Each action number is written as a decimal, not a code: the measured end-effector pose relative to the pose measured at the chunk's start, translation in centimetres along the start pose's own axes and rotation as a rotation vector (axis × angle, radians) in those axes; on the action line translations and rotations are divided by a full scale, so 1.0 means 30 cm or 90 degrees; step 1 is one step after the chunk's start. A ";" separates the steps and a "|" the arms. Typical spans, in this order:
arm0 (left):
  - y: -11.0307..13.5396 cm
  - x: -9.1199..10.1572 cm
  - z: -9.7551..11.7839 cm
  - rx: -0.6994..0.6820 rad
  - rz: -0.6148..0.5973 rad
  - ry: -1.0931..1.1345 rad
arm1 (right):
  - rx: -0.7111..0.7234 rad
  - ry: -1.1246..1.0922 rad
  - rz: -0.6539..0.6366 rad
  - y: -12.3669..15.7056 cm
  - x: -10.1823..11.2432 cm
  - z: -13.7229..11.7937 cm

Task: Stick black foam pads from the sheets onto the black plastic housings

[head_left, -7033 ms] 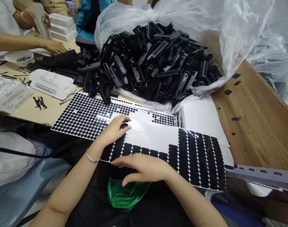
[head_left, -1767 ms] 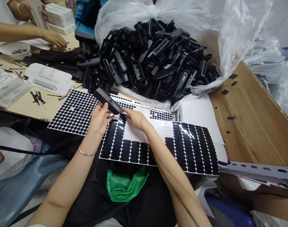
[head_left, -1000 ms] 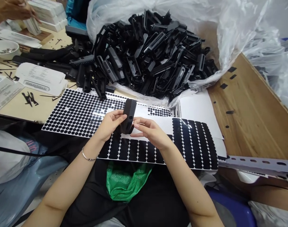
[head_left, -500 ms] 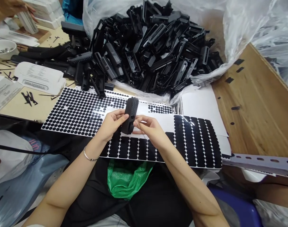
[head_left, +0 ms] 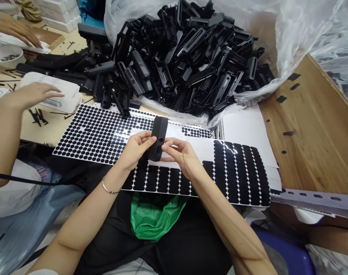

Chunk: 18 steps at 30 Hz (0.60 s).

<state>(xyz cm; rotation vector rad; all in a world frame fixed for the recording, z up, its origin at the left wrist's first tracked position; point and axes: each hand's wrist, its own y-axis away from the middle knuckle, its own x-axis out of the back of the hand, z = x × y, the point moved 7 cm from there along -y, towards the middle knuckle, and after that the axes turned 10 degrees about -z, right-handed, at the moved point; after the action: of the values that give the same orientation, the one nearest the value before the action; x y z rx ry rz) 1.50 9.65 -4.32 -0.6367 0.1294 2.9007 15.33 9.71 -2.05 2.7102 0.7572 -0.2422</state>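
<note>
Between my hands is a long black plastic part with a carbon-fibre-like ribbed face, held nearly upright. My left hand pinches its left side between thumb and fingers. On its lower right side, my right hand presses thumb and fingertips together against the part; whether a small piece sits between those fingertips is hidden. Underneath lies a white sheet of black oblong stickers, its middle partly bare. To the left, another white sheet carries rows of round black stickers.
A big heap of similar black parts lies in a clear plastic bag behind the sheets. Printed cards lie at left, near a co-worker's hand. A white bowl holds small metal pieces. A green bag hangs below the table edge.
My hands and the black part stay almost in place. At left, a co-worker's arm has come in over the printed cards, and the other hand has lowered onto papers. The view shifted slightly.
</note>
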 end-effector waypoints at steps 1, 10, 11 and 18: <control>0.000 0.001 0.001 -0.001 -0.001 0.002 | 0.000 0.003 0.004 0.000 0.000 -0.001; 0.004 0.002 0.006 0.016 0.008 0.008 | -0.002 -0.003 0.022 0.007 -0.012 -0.009; 0.003 0.002 0.007 0.014 0.009 0.009 | 0.001 -0.003 0.025 0.008 -0.013 -0.010; 0.003 0.007 0.008 0.016 0.029 0.015 | 0.005 0.030 0.055 0.017 -0.019 -0.017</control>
<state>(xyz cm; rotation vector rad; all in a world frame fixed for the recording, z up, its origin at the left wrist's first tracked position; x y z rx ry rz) 1.19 9.61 -4.19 -0.6724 0.1842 2.9305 15.16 9.19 -1.31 2.7565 0.6521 -0.1614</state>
